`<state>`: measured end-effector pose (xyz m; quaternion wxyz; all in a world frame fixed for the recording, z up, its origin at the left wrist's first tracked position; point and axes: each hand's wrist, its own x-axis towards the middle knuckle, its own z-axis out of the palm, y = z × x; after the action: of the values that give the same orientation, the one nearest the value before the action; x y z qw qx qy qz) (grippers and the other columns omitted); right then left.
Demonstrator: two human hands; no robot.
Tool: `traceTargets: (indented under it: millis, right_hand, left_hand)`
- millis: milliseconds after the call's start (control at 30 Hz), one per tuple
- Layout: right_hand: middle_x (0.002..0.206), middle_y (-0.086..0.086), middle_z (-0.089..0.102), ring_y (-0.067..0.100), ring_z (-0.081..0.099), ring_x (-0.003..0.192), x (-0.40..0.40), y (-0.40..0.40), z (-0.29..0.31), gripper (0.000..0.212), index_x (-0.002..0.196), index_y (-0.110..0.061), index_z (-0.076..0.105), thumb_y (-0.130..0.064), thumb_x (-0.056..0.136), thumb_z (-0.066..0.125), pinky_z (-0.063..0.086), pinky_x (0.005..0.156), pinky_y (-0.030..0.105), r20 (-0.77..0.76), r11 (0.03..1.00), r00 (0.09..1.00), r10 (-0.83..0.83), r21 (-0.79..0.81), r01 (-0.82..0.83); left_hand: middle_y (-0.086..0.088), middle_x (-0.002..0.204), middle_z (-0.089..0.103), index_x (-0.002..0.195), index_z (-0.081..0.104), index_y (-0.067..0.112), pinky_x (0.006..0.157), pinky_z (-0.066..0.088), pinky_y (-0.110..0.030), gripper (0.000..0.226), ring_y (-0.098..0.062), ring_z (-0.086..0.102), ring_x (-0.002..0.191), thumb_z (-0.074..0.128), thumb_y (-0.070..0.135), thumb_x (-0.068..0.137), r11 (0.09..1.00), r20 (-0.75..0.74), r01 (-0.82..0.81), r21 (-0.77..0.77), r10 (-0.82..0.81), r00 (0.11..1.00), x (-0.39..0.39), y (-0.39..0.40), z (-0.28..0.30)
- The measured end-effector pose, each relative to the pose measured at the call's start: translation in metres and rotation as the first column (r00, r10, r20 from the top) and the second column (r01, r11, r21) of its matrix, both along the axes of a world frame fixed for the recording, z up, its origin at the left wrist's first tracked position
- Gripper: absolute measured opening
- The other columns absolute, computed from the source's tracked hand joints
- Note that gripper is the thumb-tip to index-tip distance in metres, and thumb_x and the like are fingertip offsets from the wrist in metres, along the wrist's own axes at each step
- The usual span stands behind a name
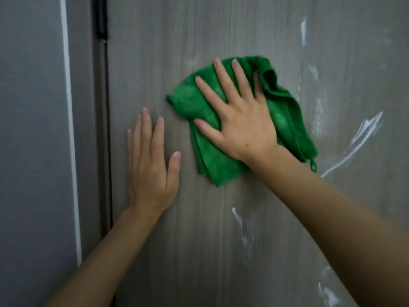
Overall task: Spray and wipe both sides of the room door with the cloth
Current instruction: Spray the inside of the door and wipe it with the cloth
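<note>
Wiping step, grey door (199,240): right hand (241,120), fingers spread flat, presses the folded green cloth (194,103) to the panel mid-height, left hand (150,169) flat, fingers together, bracing; best worked rightward in overlapping passes through white foam streaks (363,134).

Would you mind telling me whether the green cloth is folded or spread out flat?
Folded and bunched: the green cloth shows stacked layers at its lower edge and a rumpled ridge above the right hand pressing it.
</note>
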<state>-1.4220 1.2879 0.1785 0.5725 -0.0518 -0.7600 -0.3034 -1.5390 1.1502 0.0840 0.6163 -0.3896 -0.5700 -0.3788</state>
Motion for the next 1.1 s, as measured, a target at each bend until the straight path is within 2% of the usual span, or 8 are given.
traceTargets:
  millis: [233,500,700,833,900,967,1033,1100]
  right_hand:
    - [0.16,0.008,0.014,0.033,0.011,0.147,-0.008,-0.009,0.003,0.063,0.152,-0.031,0.022,-0.059,0.096,0.026,0.015,0.112,0.047,-0.11,0.994,0.993,-0.034,-0.105,0.022]
    - [0.159,0.01,0.017,0.034,0.013,0.146,0.014,0.005,-0.094,0.061,0.15,-0.03,0.029,-0.056,0.096,0.036,0.017,0.108,0.045,-0.015,0.996,0.999,-0.029,-0.079,0.028]
    - [0.157,0.009,0.022,0.032,0.016,0.145,0.037,0.03,-0.178,0.058,0.147,-0.032,0.034,-0.056,0.095,0.041,0.044,0.081,0.036,0.292,0.988,0.956,0.036,0.135,-0.079]
    - [0.156,0.007,0.025,0.028,0.022,0.144,0.049,0.056,-0.137,0.062,0.146,-0.031,0.038,-0.061,0.092,0.043,0.048,0.067,0.03,0.476,0.929,0.879,0.024,0.313,-0.195]
    - [0.156,0.01,0.024,0.03,0.02,0.144,0.05,0.061,-0.105,0.065,0.147,-0.029,0.036,-0.063,0.092,0.041,0.049,0.078,0.036,0.364,0.952,0.931,0.019,0.277,-0.128]
    - [0.157,0.012,0.023,0.034,0.017,0.145,0.048,0.059,-0.087,0.067,0.149,-0.029,0.032,-0.064,0.092,0.039,0.029,0.108,0.051,0.16,0.991,0.987,0.014,0.131,-0.036]
    - [0.158,0.011,0.021,0.035,0.015,0.145,0.042,0.05,-0.086,0.065,0.149,-0.031,0.031,-0.064,0.093,0.037,0.008,0.115,0.054,0.002,1.0,1.0,-0.006,-0.02,0.006]
    - [0.158,0.01,0.021,0.035,0.014,0.146,0.034,0.037,-0.094,0.063,0.149,-0.032,0.031,-0.062,0.094,0.036,0.005,0.115,0.054,-0.109,0.988,0.994,-0.019,-0.156,0.001]
  left_hand:
    - [-0.03,0.154,0.018,0.145,0.027,-0.002,0.12,0.004,-0.046,0.056,-0.039,0.015,0.145,0.024,0.035,0.103,1.0,-0.035,-0.02,-0.002,0.02,0.999,0.0,-0.001,-0.004]
    - [-0.031,0.153,0.022,0.146,0.033,0.0,0.119,0.007,-0.047,0.058,-0.04,0.017,0.144,0.024,0.038,0.103,0.992,-0.038,-0.124,-0.027,0.123,0.992,0.0,0.001,-0.003]
    - [-0.028,0.156,0.017,0.149,0.027,0.001,0.119,0.004,-0.046,0.061,-0.04,0.015,0.145,0.029,0.038,0.1,0.976,0.017,-0.2,-0.091,0.202,0.979,0.001,0.003,-0.002]
    - [-0.027,0.157,0.014,0.15,0.024,0.002,0.119,0.004,-0.046,0.064,-0.039,0.012,0.146,0.034,0.039,0.099,0.959,0.03,-0.254,-0.124,0.26,0.965,0.003,0.003,-0.001]
    - [-0.027,0.157,0.013,0.15,0.023,0.002,0.119,0.003,-0.046,0.065,-0.039,0.011,0.146,0.034,0.039,0.098,0.955,0.035,-0.267,-0.13,0.274,0.961,0.004,0.003,-0.001]
    - [-0.026,0.158,0.012,0.15,0.023,0.002,0.119,0.001,-0.045,0.065,-0.039,0.01,0.146,0.034,0.039,0.098,0.954,0.04,-0.27,-0.129,0.277,0.96,0.005,0.003,-0.001]
    - [-0.027,0.157,0.013,0.15,0.024,0.002,0.119,0.001,-0.044,0.064,-0.039,0.011,0.146,0.035,0.038,0.098,0.957,0.037,-0.262,-0.123,0.268,0.963,0.005,0.003,-0.001]
    - [-0.027,0.157,0.013,0.15,0.025,0.002,0.119,0.001,-0.045,0.064,-0.04,0.011,0.146,0.036,0.037,0.098,0.96,0.031,-0.254,-0.119,0.26,0.965,0.005,0.003,-0.001]
